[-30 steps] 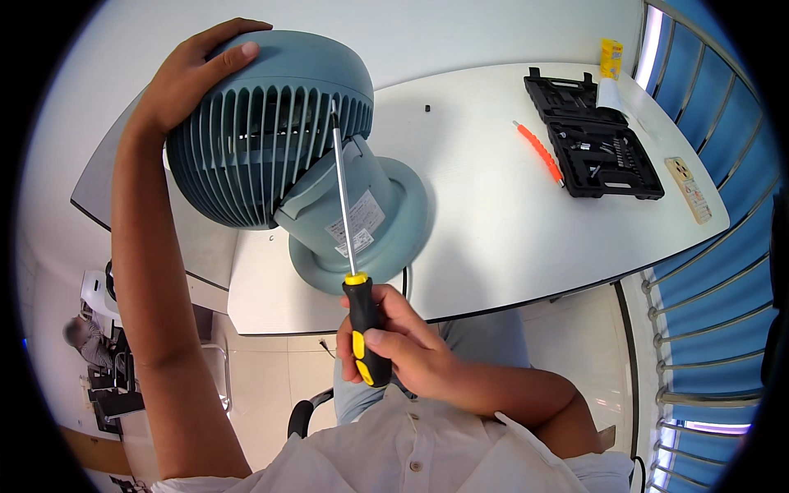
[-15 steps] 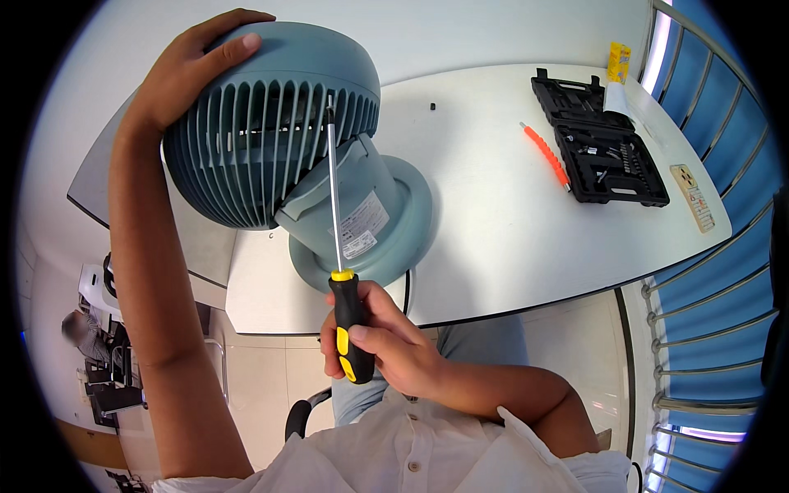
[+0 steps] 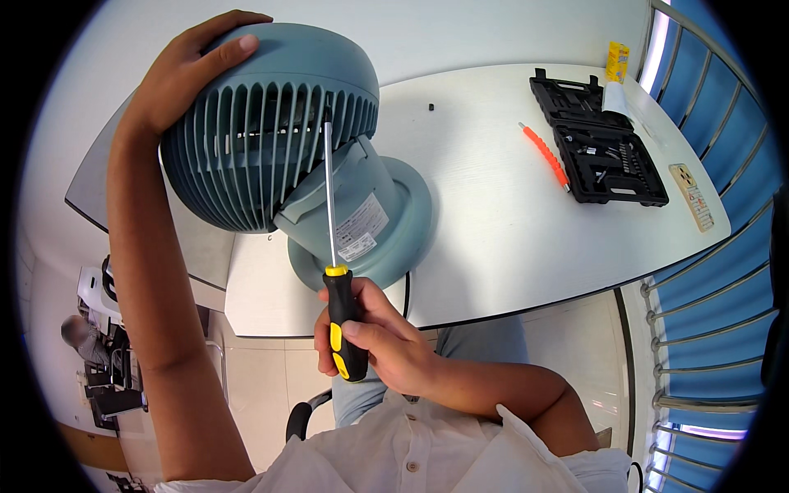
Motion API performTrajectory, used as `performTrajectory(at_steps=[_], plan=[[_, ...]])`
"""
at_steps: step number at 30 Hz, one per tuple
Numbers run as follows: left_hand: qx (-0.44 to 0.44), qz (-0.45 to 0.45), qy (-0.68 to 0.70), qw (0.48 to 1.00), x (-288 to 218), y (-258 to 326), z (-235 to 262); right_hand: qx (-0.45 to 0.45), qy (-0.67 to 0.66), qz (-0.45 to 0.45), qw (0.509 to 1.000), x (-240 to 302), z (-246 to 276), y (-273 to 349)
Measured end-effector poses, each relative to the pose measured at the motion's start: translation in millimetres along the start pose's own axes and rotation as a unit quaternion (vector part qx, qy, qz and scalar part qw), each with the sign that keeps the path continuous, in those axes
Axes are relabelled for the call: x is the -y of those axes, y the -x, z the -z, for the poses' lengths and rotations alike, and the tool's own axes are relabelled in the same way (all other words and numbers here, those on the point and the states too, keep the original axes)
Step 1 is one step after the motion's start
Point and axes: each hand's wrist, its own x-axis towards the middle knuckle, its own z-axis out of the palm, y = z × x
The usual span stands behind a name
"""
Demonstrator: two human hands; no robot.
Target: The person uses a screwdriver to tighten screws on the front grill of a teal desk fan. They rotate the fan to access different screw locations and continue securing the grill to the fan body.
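A grey-green fan [image 3: 288, 53] stands on the white table, its slatted head tilted and its round base resting on the tabletop. My left hand [image 3: 193, 78] lies over the top left of the fan head, fingers spread along its rim. In my right hand [image 3: 382, 333] is a screwdriver [image 3: 346, 329] with a black and yellow handle. Its long metal shaft points away from me, across the fan's neck and up to the slats. The tip is at a gap between slats on the right of the grille; how deep it goes I cannot tell.
On the table's right lie an open black tool case [image 3: 608, 160], an orange flexible shaft [image 3: 544, 154] and a remote control [image 3: 693, 197]. A yellow box [image 3: 617, 62] stands behind. A small black piece [image 3: 431, 107] lies mid-table. Metal railings [image 3: 707, 283] curve along the right. Someone sits far left.
The screwdriver in my right hand has moved slightly left, its tip now partly hidden at the slats. My left hand stays on the fan head.
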Motion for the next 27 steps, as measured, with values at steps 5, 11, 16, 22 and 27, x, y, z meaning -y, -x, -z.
performTrajectory(at_steps=[5,11,16,22,27], plan=[[-0.006,0.002,0.009,1.000,-1.1,0.3,-1.2,0.001,0.012,0.006,1.000,-1.0,1.7,-0.6],[-0.009,0.011,0.000,1.000,-0.4,-0.1,-0.7,-0.003,0.015,-0.002,1.000,-0.3,3.7,-0.9],[-0.010,0.013,0.005,1.000,-0.2,0.1,-1.0,0.001,-0.004,-0.002,1.000,1.4,3.0,-1.2],[-0.010,0.019,0.020,1.000,-1.2,0.4,-1.5,0.007,-0.016,-0.003,1.000,4.1,3.4,-4.3],[-0.033,-0.003,0.002,0.999,-1.1,1.8,-3.8,0.006,-0.007,-0.007,1.000,3.3,2.8,-6.0]])
